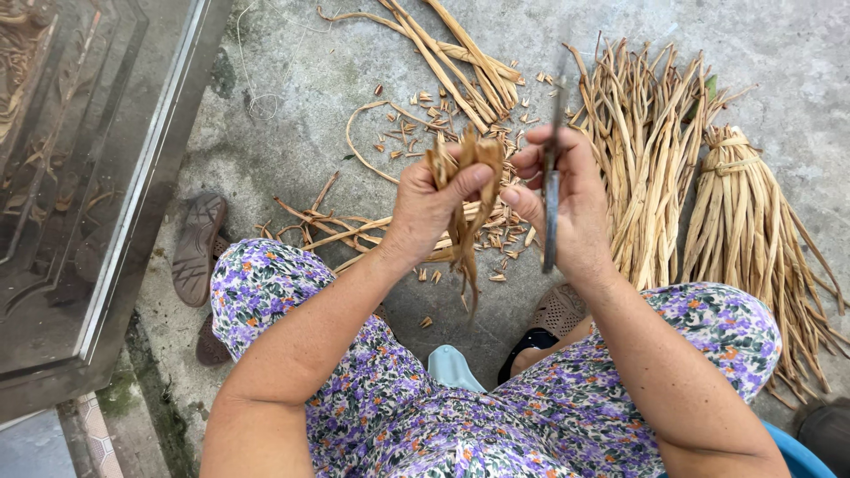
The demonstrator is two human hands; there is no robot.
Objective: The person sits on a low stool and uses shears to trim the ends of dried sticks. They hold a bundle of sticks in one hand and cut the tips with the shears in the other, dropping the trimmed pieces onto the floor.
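The left hand (431,199) is closed around a small bunch of dried stalks (467,190), held up over the floor between the knees, its loose ends hanging down. The right hand (567,190) grips a pair of scissors (550,190), blades pointing up, just beside the bunch; its thumb touches the stalks. Below the hands, short cut scraps (443,124) lie scattered on the concrete floor (292,133). A few long stalks (460,53) lie further out. To the right sit a loose heap of stalks (651,150) and a tied bundle (753,230), close together. A sandal (197,248) lies by the left knee, next to a glass door (80,177). Another sandal (558,310) shows beneath the right wrist.
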